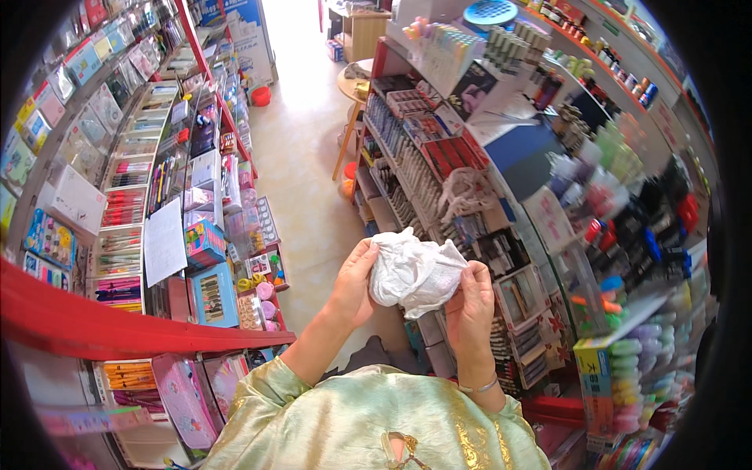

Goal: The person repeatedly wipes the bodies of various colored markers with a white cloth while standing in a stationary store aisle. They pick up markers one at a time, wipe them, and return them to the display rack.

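Note:
A crumpled white tissue or thin cloth (pixel 414 273) is held up in front of my chest, over the aisle between shelves. My left hand (pixel 355 282) grips its left edge between thumb and fingers. On the other side, my right hand (pixel 473 299) pinches the right edge, with a thin bracelet on that wrist. Just beyond my right hand, a translucent crumpled plastic bag (pixel 467 191) lies on a shelf of pens.
Pen trays (pixel 126 205) and a blue box (pixel 214 294) fill the left shelves, edged by a red rail (pixel 147 332). A stepped pen rack (pixel 405 153) lines the right. Farther off stand a round wooden stool (pixel 352 88) and a red bucket (pixel 261 96).

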Action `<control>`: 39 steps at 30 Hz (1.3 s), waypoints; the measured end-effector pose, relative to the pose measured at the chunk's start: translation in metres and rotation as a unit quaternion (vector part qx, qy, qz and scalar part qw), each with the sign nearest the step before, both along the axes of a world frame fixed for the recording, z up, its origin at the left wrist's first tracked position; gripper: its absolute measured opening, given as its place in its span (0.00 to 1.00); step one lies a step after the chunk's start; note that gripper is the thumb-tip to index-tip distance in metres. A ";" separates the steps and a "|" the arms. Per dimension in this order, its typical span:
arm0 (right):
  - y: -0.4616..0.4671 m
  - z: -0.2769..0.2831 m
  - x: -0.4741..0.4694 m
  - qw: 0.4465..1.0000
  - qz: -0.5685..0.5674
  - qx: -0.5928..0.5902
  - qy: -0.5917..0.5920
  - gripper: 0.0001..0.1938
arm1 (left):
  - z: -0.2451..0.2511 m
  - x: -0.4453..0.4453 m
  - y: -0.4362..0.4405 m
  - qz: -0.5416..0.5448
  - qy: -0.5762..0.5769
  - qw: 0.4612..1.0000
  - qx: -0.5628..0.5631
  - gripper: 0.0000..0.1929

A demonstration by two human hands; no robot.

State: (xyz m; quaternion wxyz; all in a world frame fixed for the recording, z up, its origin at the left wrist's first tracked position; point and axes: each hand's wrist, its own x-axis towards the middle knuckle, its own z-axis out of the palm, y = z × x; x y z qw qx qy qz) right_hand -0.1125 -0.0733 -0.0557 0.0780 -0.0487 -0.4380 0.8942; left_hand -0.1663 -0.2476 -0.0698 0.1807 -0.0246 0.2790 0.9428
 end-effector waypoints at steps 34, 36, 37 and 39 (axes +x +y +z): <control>0.053 -0.112 -0.322 0.308 -0.396 0.749 -0.433 0.15 | -0.098 -0.603 -0.211 -0.089 -0.012 0.977 -0.194 0.17; 0.057 -0.120 -0.325 0.280 -0.385 0.749 -0.460 0.16 | -0.087 -0.633 -0.210 -0.129 -0.003 0.973 -0.191 0.18; 0.058 -0.122 -0.326 0.303 -0.395 0.718 -0.485 0.17 | -0.082 -0.643 -0.209 -0.144 0.004 0.971 -0.189 0.18; 0.062 -0.121 -0.325 0.383 -0.413 0.656 -0.503 0.17 | -0.075 -0.660 -0.206 -0.166 0.025 0.970 -0.174 0.18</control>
